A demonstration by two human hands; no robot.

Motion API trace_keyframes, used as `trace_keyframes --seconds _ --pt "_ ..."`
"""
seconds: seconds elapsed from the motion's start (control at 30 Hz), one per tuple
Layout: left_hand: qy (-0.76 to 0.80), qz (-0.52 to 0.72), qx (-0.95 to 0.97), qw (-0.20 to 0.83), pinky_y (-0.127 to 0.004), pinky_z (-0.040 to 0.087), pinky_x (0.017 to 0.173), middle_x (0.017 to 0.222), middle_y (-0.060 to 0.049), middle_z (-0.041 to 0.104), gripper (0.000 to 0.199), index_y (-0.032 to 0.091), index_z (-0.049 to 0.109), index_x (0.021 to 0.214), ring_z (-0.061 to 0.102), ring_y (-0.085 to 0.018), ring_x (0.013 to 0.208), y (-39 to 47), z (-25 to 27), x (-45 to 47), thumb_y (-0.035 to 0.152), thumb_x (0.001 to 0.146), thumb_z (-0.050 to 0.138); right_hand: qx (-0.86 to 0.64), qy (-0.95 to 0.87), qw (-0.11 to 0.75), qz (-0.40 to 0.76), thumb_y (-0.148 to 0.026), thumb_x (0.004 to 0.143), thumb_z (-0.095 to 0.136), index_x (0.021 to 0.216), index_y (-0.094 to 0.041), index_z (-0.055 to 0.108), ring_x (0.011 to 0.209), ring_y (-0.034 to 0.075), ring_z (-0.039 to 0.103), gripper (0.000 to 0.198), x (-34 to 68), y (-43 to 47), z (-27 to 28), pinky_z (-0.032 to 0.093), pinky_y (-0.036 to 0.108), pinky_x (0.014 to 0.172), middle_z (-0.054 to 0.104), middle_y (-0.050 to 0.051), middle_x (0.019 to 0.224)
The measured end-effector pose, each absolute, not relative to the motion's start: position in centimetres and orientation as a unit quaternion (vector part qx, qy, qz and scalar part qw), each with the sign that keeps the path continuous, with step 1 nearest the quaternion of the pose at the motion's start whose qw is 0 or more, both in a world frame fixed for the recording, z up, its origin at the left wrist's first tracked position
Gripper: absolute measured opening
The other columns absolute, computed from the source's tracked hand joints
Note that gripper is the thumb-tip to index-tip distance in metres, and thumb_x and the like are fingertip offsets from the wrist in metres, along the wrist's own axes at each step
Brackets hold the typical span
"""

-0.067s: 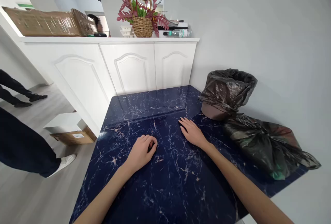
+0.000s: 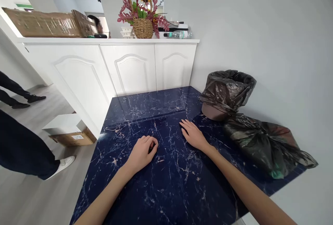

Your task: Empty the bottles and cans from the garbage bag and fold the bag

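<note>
1. Hidden/cut off: both forearms run out of view at near edge; near-right corner of the blue marble table (image 2: 169,190) also cut. Left hand (image 2: 142,152) curls over its own palm, so inside can't be seen; a dark bit shows between fingers, can't tell if it's an object or shadow.
2. Left hand: loose fist, knuckles up, resting on tabletop, centre-left. Whether it holds anything, can't tell.
3. Right hand (image 2: 194,135): flat, palm down, fingers spread and pointing far, empty, touching tabletop. Just right of left hand, apart from it.
4. Bin (image 2: 217,112): brown, small, far-right on table by the wall, lined w/ dark plastic liner (image 2: 229,88) bunched over rim. Nearest item to right hand, not touching.
5. Full bag (image 2: 262,141): dark plastic, crumpled, lying on its side right of the hand, touching bin's base; sth green shows thru at near end, unclear what.
6. Far: white cabinet (image 2: 130,65) w/ flower basket (image 2: 143,13), cardboard box (image 2: 47,24), bottle (image 2: 179,34) on top.
7. Left, floor: carton (image 2: 70,131); another person's leg & shoe (image 2: 31,155), mostly cut off.
</note>
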State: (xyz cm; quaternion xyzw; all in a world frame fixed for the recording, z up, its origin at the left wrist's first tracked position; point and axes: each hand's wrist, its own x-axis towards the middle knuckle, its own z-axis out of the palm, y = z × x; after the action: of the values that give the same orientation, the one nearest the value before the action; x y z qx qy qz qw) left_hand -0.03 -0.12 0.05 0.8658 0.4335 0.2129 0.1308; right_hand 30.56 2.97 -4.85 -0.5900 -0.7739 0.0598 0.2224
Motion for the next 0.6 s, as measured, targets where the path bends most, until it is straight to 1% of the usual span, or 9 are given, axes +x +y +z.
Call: trace_keyframes --seconds 0.07,0.17,0.2,0.27,0.4,0.43,0.5,0.57,0.6 --pt "0.431 0.211 0.868 0.131 -0.042 0.045 0.083 0.084 -0.004 0.06 0.027 0.023 0.064 0.098 0.056 -0.024 0.083 -0.3 0.2 0.0 0.037 0.108 0.043 -0.578 -0.785 0.215 0.063 -0.038 0.113 0.034 0.159 -0.016 0.055 0.162 0.03 0.038 0.056 30.7 0.8 -4.4 0.03 0.053 0.134 0.047 0.012 0.17" --pt "0.425 0.209 0.871 0.131 -0.041 0.045 0.082 0.084 -0.004 0.06 0.028 0.023 0.065 0.098 0.055 -0.024 0.082 -0.6 0.3 0.2 0.038 0.108 0.043 -0.557 -0.801 0.21 0.06 -0.044 0.112 0.043 0.164 -0.024 0.05 0.163 0.028 0.036 0.056 32.2 -3.5 -3.1 0.036 0.05 0.132 0.041 0.008 0.174" --pt "0.424 0.209 0.872 0.13 -0.041 0.044 0.083 0.084 -0.003 0.06 0.027 0.024 0.065 0.099 0.056 -0.024 0.082 -0.8 0.3 0.2 0.037 0.108 0.043 -0.553 -0.803 0.217 0.047 -0.042 0.111 0.045 0.164 -0.025 0.048 0.164 0.028 0.033 0.056 33.2 -4.9 -2.3 0.034 0.052 0.133 0.039 0.007 0.175" --pt "0.422 0.211 0.872 0.128 -0.041 0.044 0.084 0.084 -0.003 0.06 0.026 0.024 0.065 0.099 0.056 -0.024 0.083 -1.0 0.4 0.4 0.037 0.108 0.045 -0.546 -0.799 0.25 -0.03 -0.037 0.111 0.045 0.163 -0.026 0.049 0.164 0.029 0.034 0.053 35.6 -7.5 -0.6 0.032 0.055 0.133 0.043 0.008 0.173" --pt "0.422 0.215 0.872 0.121 -0.04 0.044 0.082 0.085 -0.004 0.061 0.026 0.024 0.066 0.099 0.057 -0.024 0.083 -1.3 0.4 0.7 0.039 0.107 0.046 -0.583 -0.722 0.325 -0.182 -0.036 0.108 0.051 0.161 -0.025 0.05 0.156 0.032 0.045 0.054 42.7 -11.0 2.2 0.036 0.056 0.131 0.051 0.012 0.166" --pt "0.422 0.216 0.872 0.12 -0.04 0.044 0.082 0.085 -0.004 0.061 0.026 0.024 0.066 0.099 0.057 -0.024 0.083 -1.3 0.3 0.7 0.04 0.107 0.046 -0.603 -0.691 0.337 -0.212 -0.038 0.108 0.051 0.16 -0.023 0.051 0.154 0.034 0.048 0.055 44.7 -11.5 2.3 0.037 0.057 0.13 0.052 0.014 0.165" --pt "0.422 0.219 0.872 0.117 -0.041 0.044 0.082 0.084 -0.003 0.06 0.027 0.024 0.066 0.098 0.056 -0.024 0.082 -1.3 0.3 0.8 0.04 0.107 0.046 -0.656 -0.628 0.335 -0.253 -0.046 0.108 0.049 0.159 -0.019 0.053 0.15 0.039 0.051 0.058 48.5 -12.4 1.8 0.04 0.061 0.126 0.053 0.019 0.162" --pt "0.423 0.221 0.871 0.114 -0.041 0.044 0.082 0.084 -0.003 0.06 0.028 0.024 0.066 0.098 0.056 -0.024 0.081 -1.2 0.3 0.8 0.04 0.107 0.046 -0.704 -0.583 0.311 -0.26 -0.057 0.107 0.045 0.157 -0.019 0.055 0.146 0.043 0.054 0.064 51.8 -13.0 0.2 0.043 0.066 0.121 0.057 0.021 0.158" --pt "0.423 0.221 0.871 0.113 -0.041 0.044 0.082 0.084 -0.003 0.06 0.028 0.024 0.066 0.098 0.056 -0.024 0.081 -1.1 0.3 0.8 0.04 0.107 0.046 -0.721 -0.572 0.297 -0.255 -0.061 0.107 0.042 0.156 -0.02 0.056 0.143 0.042 0.057 0.065 53.1 -13.2 -0.7 0.045 0.065 0.119 0.06 0.02 0.155"
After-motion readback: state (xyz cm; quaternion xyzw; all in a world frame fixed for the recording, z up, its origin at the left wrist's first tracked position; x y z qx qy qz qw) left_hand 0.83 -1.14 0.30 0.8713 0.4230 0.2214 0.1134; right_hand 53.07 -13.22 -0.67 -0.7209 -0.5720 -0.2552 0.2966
